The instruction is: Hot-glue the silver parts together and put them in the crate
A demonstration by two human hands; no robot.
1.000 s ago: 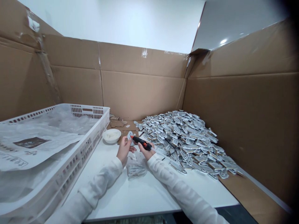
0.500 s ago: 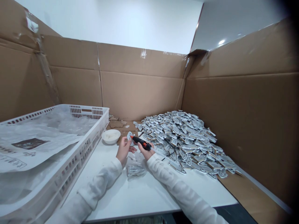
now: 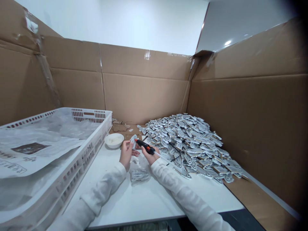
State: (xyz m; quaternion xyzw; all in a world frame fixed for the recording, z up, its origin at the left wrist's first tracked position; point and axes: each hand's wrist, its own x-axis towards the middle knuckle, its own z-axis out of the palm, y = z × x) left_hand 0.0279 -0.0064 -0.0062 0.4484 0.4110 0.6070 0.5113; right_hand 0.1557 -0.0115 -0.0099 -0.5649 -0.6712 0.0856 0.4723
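**Left hand (image 3: 126,154) pinches a small grey-and-white flat piece (image 3: 133,141) at the tip of a slim black-and-orange tool (image 3: 145,146)**

The small piece is raised over the far middle of a smooth white tabletop (image 3: 134,205), gripped between the thumb and fingers of the left hand. The right hand (image 3: 152,156) grasps the slim tool, whose orange nozzle points left toward the piece; whether the two touch cannot be told. A thin whitish rod (image 3: 163,158) runs from the tool's rear end, rightward and nearer. Both arms wear loose white sleeves (image 3: 178,189).

On the near side of the hands lies a clear, crumpled plastic bag (image 3: 139,177) with contents too blurred to tell. Just left of the hands and a little farther sits a round white bowl (image 3: 114,147) with pale bits inside. Flat brown cardboard (image 3: 124,145) lies beside the bowl, partly behind the left hand.

To the right rises a large heap of grey-and-white flat pieces with brownish edges (image 3: 190,144), a black cable (image 3: 176,157) looping across its left part. At the left stands a white slotted plastic crate (image 3: 92,150) holding clear plastic film (image 3: 69,123) and a white printed sheet (image 3: 55,149). Tall brown cardboard panels (image 3: 146,93) enclose the far, left and right sides.
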